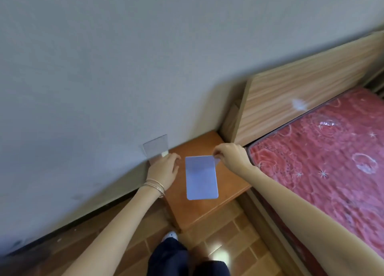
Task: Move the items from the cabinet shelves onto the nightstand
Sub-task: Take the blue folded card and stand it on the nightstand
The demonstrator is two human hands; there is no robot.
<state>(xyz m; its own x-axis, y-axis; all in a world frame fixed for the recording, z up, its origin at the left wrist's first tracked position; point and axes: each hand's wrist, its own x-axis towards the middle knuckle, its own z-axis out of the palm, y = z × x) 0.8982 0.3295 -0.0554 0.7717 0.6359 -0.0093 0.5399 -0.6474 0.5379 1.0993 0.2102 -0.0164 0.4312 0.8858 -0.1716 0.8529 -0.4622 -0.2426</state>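
A pale blue flat rectangular sheet (pixel 201 178) hangs over the orange wooden nightstand (pixel 228 184). My right hand (pixel 230 154) pinches its top right corner. A clear glass-like rectangular item (pixel 155 146) stands at the nightstand's back left, against the wall. My left hand (pixel 163 169), with bangles on the wrist, is closed on its lower part. The cabinet shelves are out of view.
A grey wall (pixel 104 68) runs behind the nightstand. To the right stand a wooden headboard (pixel 301 95) and a bed with a red patterned mattress (pixel 324 161). Brown tiled floor (pixel 228 238) and my legs lie below.
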